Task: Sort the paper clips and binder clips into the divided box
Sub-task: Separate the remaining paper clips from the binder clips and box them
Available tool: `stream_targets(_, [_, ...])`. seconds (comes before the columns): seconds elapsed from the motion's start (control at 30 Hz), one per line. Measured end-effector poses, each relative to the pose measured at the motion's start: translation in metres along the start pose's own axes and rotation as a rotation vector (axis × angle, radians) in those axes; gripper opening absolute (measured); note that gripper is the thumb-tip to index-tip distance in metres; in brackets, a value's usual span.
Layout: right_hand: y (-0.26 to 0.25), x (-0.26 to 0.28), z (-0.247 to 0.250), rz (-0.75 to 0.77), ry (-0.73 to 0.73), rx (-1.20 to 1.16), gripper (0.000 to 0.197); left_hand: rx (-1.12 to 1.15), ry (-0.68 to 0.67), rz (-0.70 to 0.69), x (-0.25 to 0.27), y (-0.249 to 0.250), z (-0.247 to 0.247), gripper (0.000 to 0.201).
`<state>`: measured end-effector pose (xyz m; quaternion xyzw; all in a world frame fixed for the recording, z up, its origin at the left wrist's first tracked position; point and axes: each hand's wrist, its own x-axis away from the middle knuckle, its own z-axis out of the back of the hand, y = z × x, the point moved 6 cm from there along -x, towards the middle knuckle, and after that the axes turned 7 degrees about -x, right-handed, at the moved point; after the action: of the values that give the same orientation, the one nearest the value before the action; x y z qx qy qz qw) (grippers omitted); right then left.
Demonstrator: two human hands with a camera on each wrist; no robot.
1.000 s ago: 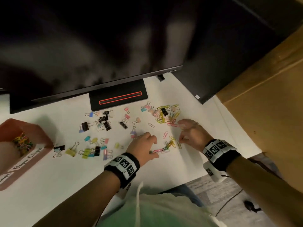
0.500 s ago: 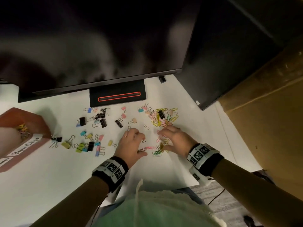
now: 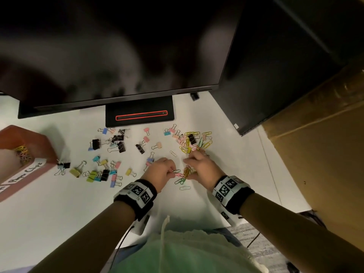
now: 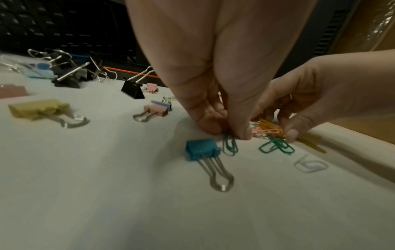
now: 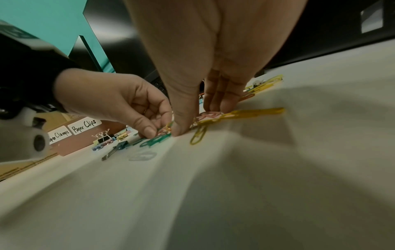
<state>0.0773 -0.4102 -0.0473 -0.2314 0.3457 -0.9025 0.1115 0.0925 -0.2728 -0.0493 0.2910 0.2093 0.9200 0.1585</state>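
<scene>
Coloured paper clips lie in a small pile (image 3: 186, 172) (image 4: 267, 130) (image 5: 213, 116) on the white table, between my two hands. My left hand (image 3: 174, 173) (image 4: 230, 133) (image 5: 158, 132) pinches clips at the pile's left edge with thumb and forefinger. My right hand (image 3: 188, 168) (image 4: 278, 128) (image 5: 198, 120) curls over the pile, thumb and fingers gathered round it. A larger heap of paper clips (image 3: 197, 142) lies just beyond. Binder clips (image 3: 104, 172) are scattered to the left. The reddish divided box (image 3: 39, 146) stands at far left and holds paper clips (image 3: 22, 152).
A monitor stand (image 3: 139, 113) and a dark screen (image 3: 118, 46) rise behind the clips. A second black panel (image 3: 266, 75) and a cardboard box (image 3: 325, 144) stand to the right. A blue binder clip (image 4: 202, 148) lies under my left wrist. The box labels (image 5: 84, 126) read Paper Clips and Paper Clamps.
Both hands have drawn together onto the small pile. The right hand came left and nearer from the edge of the far heap. The left hand's fingers now pinch clips.
</scene>
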Motion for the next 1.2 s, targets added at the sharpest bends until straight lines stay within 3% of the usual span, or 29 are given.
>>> stream_targets(0.13, [0.001, -0.011, 0.007, 0.008, 0.002, -0.038, 0.022, -0.008, -0.026, 0.013, -0.005, 0.000, 0.000, 0.017])
stream_targets(0.2, [0.002, -0.017, 0.011, -0.010, -0.024, -0.028, 0.015, -0.032, -0.023, 0.004, -0.004, 0.000, -0.001, 0.022])
stream_targets(0.37, [0.002, -0.017, 0.022, -0.016, -0.035, -0.063, 0.021, -0.046, 0.048, -0.020, 0.001, 0.011, 0.001, 0.062])
stream_targets(0.53, [0.023, 0.011, 0.048, 0.008, 0.114, -0.065, 0.026, -0.203, -0.020, -0.049, 0.000, 0.023, 0.000, 0.087])
stream_targets(0.73, [0.065, 0.049, 0.041, -0.189, -0.039, -0.095, 0.026, -0.119, -0.031, 0.049, 0.009, 0.002, 0.014, 0.068])
stream_targets(1.0, [0.042, 0.020, 0.025, -0.147, 0.058, -0.101, 0.015, 0.007, -0.076, 0.120, 0.017, -0.025, 0.007, 0.019])
stream_targets(1.1, [0.028, 0.010, 0.034, -0.103, 0.090, 0.000, 0.023, 0.013, -0.025, 0.115, 0.012, -0.021, 0.008, 0.017])
stream_targets(1.2, [0.020, 0.014, 0.031, -0.071, 0.069, 0.027, 0.052, 0.018, 0.041, 0.113, 0.010, -0.013, 0.011, 0.035])
